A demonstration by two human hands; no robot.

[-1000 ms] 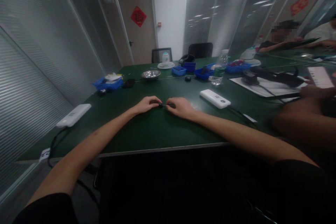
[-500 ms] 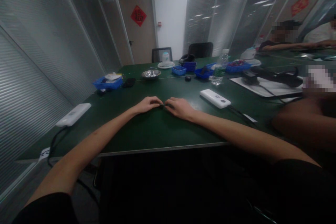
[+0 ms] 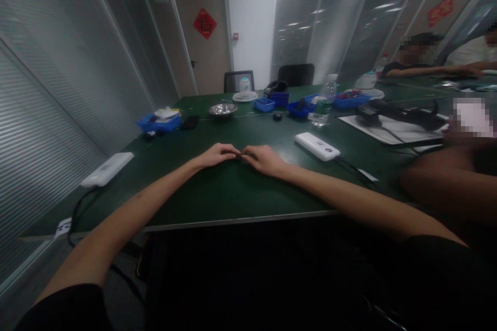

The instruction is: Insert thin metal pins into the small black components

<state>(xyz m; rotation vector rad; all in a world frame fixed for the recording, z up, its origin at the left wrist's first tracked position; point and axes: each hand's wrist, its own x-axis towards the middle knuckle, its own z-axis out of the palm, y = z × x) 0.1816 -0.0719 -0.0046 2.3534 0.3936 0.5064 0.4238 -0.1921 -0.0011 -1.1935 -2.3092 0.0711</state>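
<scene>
Over the middle of the green table (image 3: 217, 196), my left hand (image 3: 218, 155) and my right hand (image 3: 264, 159) meet at the fingertips. Between them is a small dark object (image 3: 239, 155), too small and dim to name. My left thumb and fingers pinch its left side. On the other side, my right fingers are curled and closed on it, hiding part of it. Both forearms reach in from the near table edge.
A white power bank (image 3: 317, 146) with a black cable lies right of my hands, another white power bank (image 3: 107, 169) far left. Farther back stand a metal bowl (image 3: 222, 109), blue trays (image 3: 159, 123) and a water bottle (image 3: 324, 103). A person's arm (image 3: 446, 173) rests at right.
My fingertips have drawn slightly closer together, and less of the small dark object shows between them. Both hands stay in nearly the same place.
</scene>
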